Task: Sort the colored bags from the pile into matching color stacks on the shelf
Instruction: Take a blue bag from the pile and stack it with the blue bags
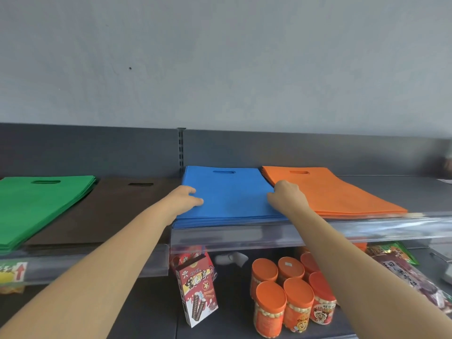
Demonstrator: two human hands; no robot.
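Note:
Four flat stacks of bags lie side by side on the upper shelf (367, 231): green (36, 204) at the left, then brown (102, 211), blue (230, 194) and orange (337, 192). My left hand (183, 199) rests on the left edge of the blue stack, fingers curled on the top bag. At the seam between the blue and orange stacks, my right hand (286, 194) has its fingers bent down against the blue stack's right edge. Whether either hand pinches a bag is unclear.
A grey back panel (318, 152) and wall rise behind the stacks. On the lower shelf stand a red snack box (198, 289), several orange-lidded jars (288, 297) and packaged snacks (403, 272) at the right. Bare shelf lies right of the orange stack.

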